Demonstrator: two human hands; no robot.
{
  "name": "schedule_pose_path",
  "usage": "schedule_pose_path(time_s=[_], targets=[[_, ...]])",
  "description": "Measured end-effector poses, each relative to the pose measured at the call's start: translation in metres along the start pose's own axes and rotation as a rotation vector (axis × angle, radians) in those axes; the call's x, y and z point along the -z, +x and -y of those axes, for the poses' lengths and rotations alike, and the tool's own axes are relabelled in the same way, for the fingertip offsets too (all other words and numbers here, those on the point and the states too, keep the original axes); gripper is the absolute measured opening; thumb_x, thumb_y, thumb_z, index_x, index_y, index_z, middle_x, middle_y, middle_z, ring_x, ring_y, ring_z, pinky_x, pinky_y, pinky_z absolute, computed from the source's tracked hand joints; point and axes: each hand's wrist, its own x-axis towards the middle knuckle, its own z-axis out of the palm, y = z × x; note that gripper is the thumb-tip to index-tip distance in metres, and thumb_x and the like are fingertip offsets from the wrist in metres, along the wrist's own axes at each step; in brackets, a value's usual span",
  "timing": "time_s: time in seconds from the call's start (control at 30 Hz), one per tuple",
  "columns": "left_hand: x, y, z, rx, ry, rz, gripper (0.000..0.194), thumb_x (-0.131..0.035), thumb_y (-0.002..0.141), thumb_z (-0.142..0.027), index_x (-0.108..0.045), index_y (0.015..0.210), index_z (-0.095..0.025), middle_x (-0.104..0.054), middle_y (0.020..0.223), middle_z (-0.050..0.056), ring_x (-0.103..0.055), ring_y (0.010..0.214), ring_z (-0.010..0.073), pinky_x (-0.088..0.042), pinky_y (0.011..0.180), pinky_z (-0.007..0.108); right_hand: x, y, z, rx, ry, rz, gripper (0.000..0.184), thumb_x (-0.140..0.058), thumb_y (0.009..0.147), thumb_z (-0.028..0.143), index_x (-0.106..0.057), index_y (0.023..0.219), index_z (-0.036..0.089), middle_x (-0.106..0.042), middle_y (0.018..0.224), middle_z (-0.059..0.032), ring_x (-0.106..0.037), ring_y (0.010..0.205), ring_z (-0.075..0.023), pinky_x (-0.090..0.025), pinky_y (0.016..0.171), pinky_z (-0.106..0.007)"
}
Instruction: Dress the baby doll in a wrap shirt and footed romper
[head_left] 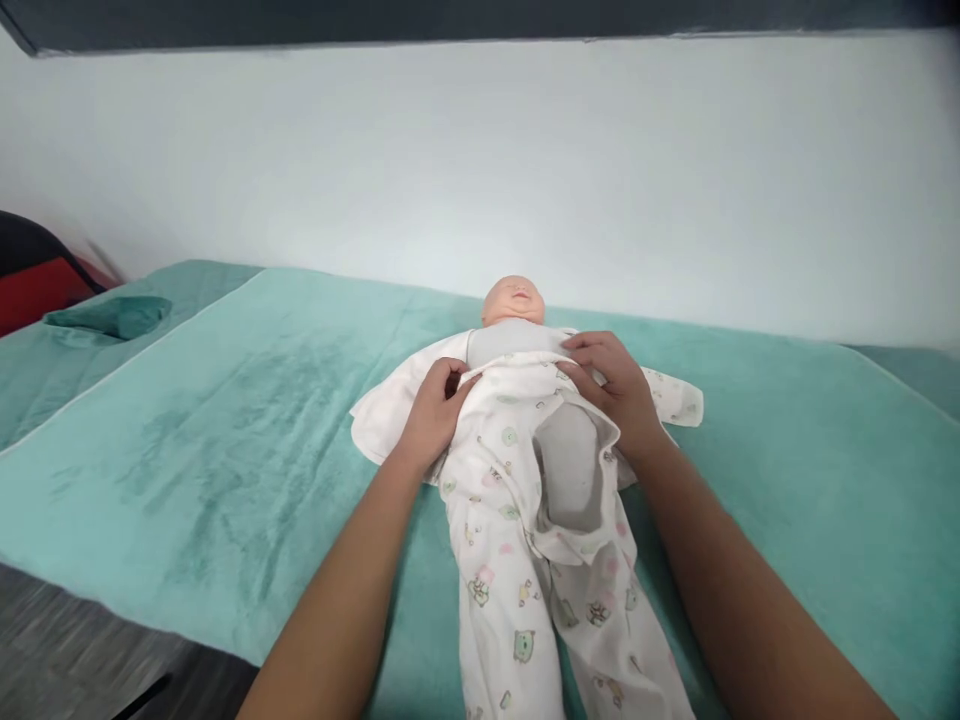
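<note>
A baby doll lies on its back, head toward the wall, its torso a plain pale grey. It wears a white baby shirt, spread open to both sides. White baby pants with small printed bears and plants cover its legs up to the belly. An open crotch hole in them shows the grey body beneath. My left hand is closed on the waistband's left edge, thumb against fingers. On the opposite side my right hand grips the waistband near the doll's chest, fingers bent, their tips partly hidden in cloth.
A green plush cover spreads under the doll, with a fold-edged opening at the far left. Behind stands a white wall with a dark panel above. A red and black object is at the left edge. Grey floor shows lower left.
</note>
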Motion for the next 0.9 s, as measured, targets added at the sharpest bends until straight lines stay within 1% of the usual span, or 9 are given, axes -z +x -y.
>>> schedule_pose_path(time_s=[0.1, 0.17, 0.27, 0.4, 0.47, 0.57, 0.67, 0.77, 0.9], targets=[[-0.002, -0.003, -0.003, -0.050, -0.006, 0.021, 0.015, -0.057, 0.090, -0.037, -0.058, 0.092, -0.022, -0.058, 0.087, -0.001, -0.051, 0.082, 0.0155, -0.042, 0.078, 0.027, 0.005, 0.006, 0.008, 0.083, -0.096, 0.133, 0.028, -0.047, 0.097, 0.046, -0.064, 0.092, 0.024, -0.068, 0.122, -0.0093, -0.062, 0.114, -0.0268, -0.045, 0.096, -0.038], [-0.004, -0.003, -0.005, -0.070, 0.009, 0.026, 0.017, -0.059, 0.088, -0.039, -0.057, 0.090, -0.022, -0.057, 0.088, -0.001, -0.051, 0.084, 0.0160, -0.041, 0.079, 0.027, 0.007, 0.014, 0.016, 0.000, -0.270, 0.226, 0.032, -0.042, 0.099, 0.047, -0.065, 0.100, 0.024, -0.073, 0.106, -0.0085, -0.067, 0.098, -0.0270, -0.047, 0.083, -0.037], [-0.006, -0.003, -0.005, -0.098, 0.029, 0.022, 0.020, -0.063, 0.085, -0.039, -0.054, 0.084, -0.021, -0.054, 0.083, -0.002, -0.049, 0.081, 0.0155, -0.040, 0.076, 0.027, 0.004, 0.031, 0.034, -0.097, -0.595, 0.320, 0.038, -0.036, 0.101, 0.046, -0.063, 0.101, 0.021, -0.068, 0.074, -0.0079, -0.062, 0.067, -0.0261, -0.039, 0.064, -0.033], [-0.007, -0.003, -0.003, -0.138, 0.044, 0.017, 0.023, -0.064, 0.083, -0.038, -0.051, 0.075, -0.020, -0.050, 0.076, -0.003, -0.044, 0.074, 0.0141, -0.037, 0.069, 0.026, -0.014, 0.054, 0.055, -0.120, -0.808, 0.352, 0.035, -0.034, 0.100, 0.034, -0.061, 0.109, 0.015, -0.066, 0.078, -0.0147, -0.061, 0.069, -0.0277, -0.033, 0.062, -0.033], [-0.008, -0.003, -0.001, -0.140, 0.046, 0.007, 0.024, -0.062, 0.084, -0.038, -0.051, 0.073, -0.020, -0.050, 0.074, -0.003, -0.043, 0.072, 0.0137, -0.035, 0.067, 0.026, -0.024, 0.060, 0.058, -0.215, -0.842, 0.312, 0.030, -0.037, 0.098, 0.027, -0.061, 0.110, 0.013, -0.066, 0.083, -0.0179, -0.061, 0.074, -0.0293, -0.034, 0.064, -0.033], [-0.008, 0.001, 0.004, -0.087, 0.014, -0.100, 0.030, -0.059, 0.087, -0.038, -0.045, 0.068, -0.020, -0.043, 0.068, -0.005, -0.040, 0.069, 0.0129, -0.032, 0.066, 0.027, -0.032, 0.057, 0.048, -0.359, -0.766, 0.174, 0.021, -0.043, 0.094, 0.024, -0.060, 0.103, 0.016, -0.063, 0.080, -0.0140, -0.059, 0.073, -0.0271, -0.035, 0.065, -0.034], [-0.008, 0.008, 0.009, 0.005, -0.051, -0.218, 0.034, -0.059, 0.086, -0.035, -0.036, 0.065, -0.020, -0.036, 0.066, -0.005, -0.037, 0.067, 0.0123, -0.031, 0.065, 0.026, -0.029, 0.044, 0.025, -0.420, -0.437, 0.044, 0.017, -0.051, 0.091, 0.035, -0.055, 0.081, 0.021, -0.058, 0.071, -0.0042, -0.052, 0.067, -0.0203, -0.035, 0.066, -0.032], [-0.006, 0.011, 0.010, 0.072, -0.031, -0.220, 0.035, -0.062, 0.083, -0.034, -0.036, 0.064, -0.021, -0.037, 0.065, -0.005, -0.036, 0.066, 0.0124, -0.031, 0.064, 0.026, -0.020, 0.025, 0.003, -0.445, -0.047, -0.084, 0.029, -0.060, 0.085, 0.043, -0.048, 0.069, 0.022, -0.054, 0.069, 0.0013, -0.048, 0.068, -0.0157, -0.037, 0.067, -0.029], [-0.002, 0.003, 0.005, 0.081, 0.023, -0.159, 0.030, -0.064, 0.082, -0.036, -0.044, 0.067, -0.020, -0.043, 0.067, -0.005, -0.040, 0.068, 0.0132, -0.032, 0.066, 0.027, -0.009, -0.001, -0.007, -0.453, 0.078, -0.121, 0.029, -0.064, 0.080, 0.047, -0.054, 0.070, 0.021, -0.053, 0.068, 0.0032, -0.047, 0.068, -0.0145, -0.037, 0.069, -0.030]])
